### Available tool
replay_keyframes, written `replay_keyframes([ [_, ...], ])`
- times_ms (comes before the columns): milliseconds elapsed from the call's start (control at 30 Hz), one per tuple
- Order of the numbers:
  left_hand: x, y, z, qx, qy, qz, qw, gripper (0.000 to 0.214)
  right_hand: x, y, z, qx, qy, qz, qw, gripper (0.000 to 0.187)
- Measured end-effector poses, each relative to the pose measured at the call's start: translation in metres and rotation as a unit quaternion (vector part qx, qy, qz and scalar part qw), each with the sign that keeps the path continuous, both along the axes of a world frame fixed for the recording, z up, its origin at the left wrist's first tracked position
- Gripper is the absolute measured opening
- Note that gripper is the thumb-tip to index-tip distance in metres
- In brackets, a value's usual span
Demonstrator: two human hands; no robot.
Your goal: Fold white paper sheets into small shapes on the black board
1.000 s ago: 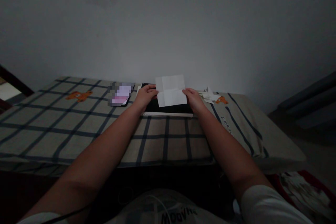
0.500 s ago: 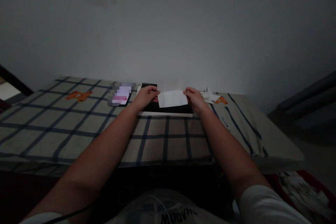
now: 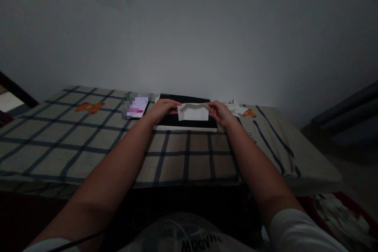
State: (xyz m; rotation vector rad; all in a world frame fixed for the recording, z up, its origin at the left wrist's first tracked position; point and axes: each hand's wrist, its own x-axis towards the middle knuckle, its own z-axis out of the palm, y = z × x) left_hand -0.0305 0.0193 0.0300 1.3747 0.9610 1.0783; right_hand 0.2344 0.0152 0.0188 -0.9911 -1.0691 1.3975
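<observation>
A creased sheet of white paper is stretched between my two hands, its upper part folded over at the top. My left hand pinches the paper's left upper corner between thumb and fingers. At the opposite corner, my right hand grips it the same way. Under the paper lies a flat black board or book with a pale front edge. Just beyond my right hand is a small pile of folded white paper pieces.
A phone with a lit, partly blurred screen lies left of the black board. The checked cloth covers the table, with orange bear figures on it. A grey wall stands right behind. Cloth-like items sit below at the right.
The paper's raised upper part has come down toward me, so the sheet looks shorter and more of the black surface shows behind it. Both hands still hold its sides.
</observation>
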Motion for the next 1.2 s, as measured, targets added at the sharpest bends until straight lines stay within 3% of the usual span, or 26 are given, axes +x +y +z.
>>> replay_keyframes([
  [167, 0.001, 0.002, -0.003, 0.0, 0.021, 0.027, 0.999, 0.015, -0.002, -0.001, 0.0, -0.002, -0.052, 0.001, 0.999, 0.008],
  [333, -0.001, 0.006, -0.007, 0.002, 0.036, 0.03, 0.999, 0.016, 0.0, 0.001, -0.004, -0.003, -0.058, -0.008, 0.998, 0.016],
  [533, 0.0, 0.0, -0.001, -0.016, 0.028, 0.021, 0.999, 0.02, 0.0, 0.002, -0.002, 0.02, -0.067, -0.018, 0.997, 0.024],
  [667, -0.001, -0.007, 0.006, -0.046, 0.043, -0.036, 0.997, 0.024, -0.002, -0.001, 0.0, 0.033, -0.082, -0.009, 0.996, 0.03],
  [833, 0.002, -0.008, 0.005, -0.106, 0.054, -0.12, 0.986, 0.026, -0.011, -0.008, -0.001, 0.05, -0.089, 0.065, 0.993, 0.038],
  [1033, 0.013, -0.02, 0.003, -0.074, 0.122, -0.11, 0.984, 0.024, -0.029, -0.019, 0.002, 0.06, -0.087, 0.133, 0.985, 0.041],
  [1200, 0.022, -0.027, 0.007, -0.034, 0.112, -0.045, 0.992, 0.015, -0.035, -0.022, 0.005, 0.072, -0.088, 0.11, 0.987, 0.04],
])
